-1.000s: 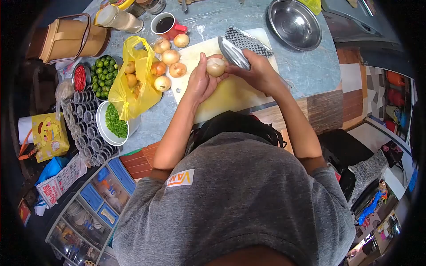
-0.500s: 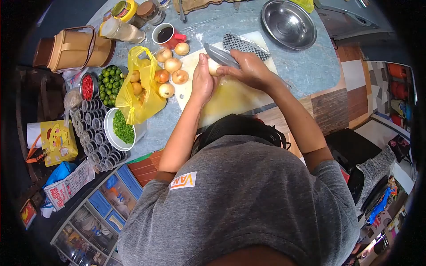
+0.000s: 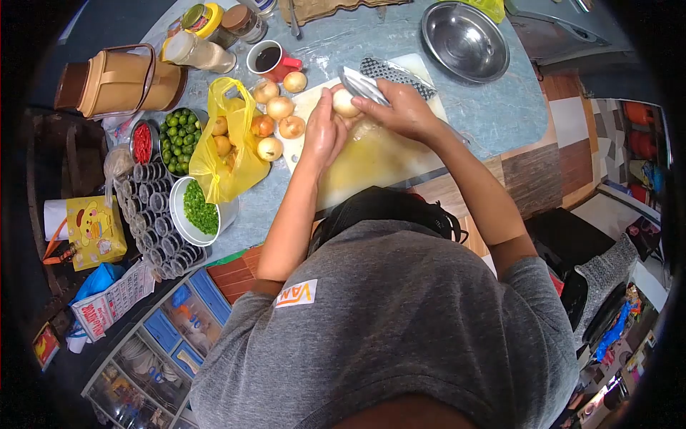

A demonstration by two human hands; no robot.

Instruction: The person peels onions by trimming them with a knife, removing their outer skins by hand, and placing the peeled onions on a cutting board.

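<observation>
A pale onion [image 3: 346, 104] is gripped in my left hand [image 3: 326, 134], above a wet cutting board [image 3: 386, 154]. My right hand [image 3: 406, 111] is closed around a knife [image 3: 362, 87], its broad blade tilted beside the onion and the thumb close to the onion's surface. The knife's handle is mostly hidden in the palm. Behind the right hand, a dark patterned cloth or sheet [image 3: 400, 75] lies over the board's far part. Several unpeeled onions [image 3: 279, 108] sit to the left of the board, beside a yellow plastic bag [image 3: 239, 171] holding more onions.
A red mug [image 3: 288, 68] of dark liquid stands behind the onions, and a steel bowl [image 3: 466, 41] at the back right. On the left are a bowl of green citrus fruits [image 3: 179, 139], red chillies [image 3: 142, 141], chopped greens [image 3: 200, 207], small lidded cups [image 3: 157, 222] and a tan jug [image 3: 132, 79].
The knife's blade has turned, so its face catches more light. More of the pale onion shows between my hands, and my right hand has shifted slightly.
</observation>
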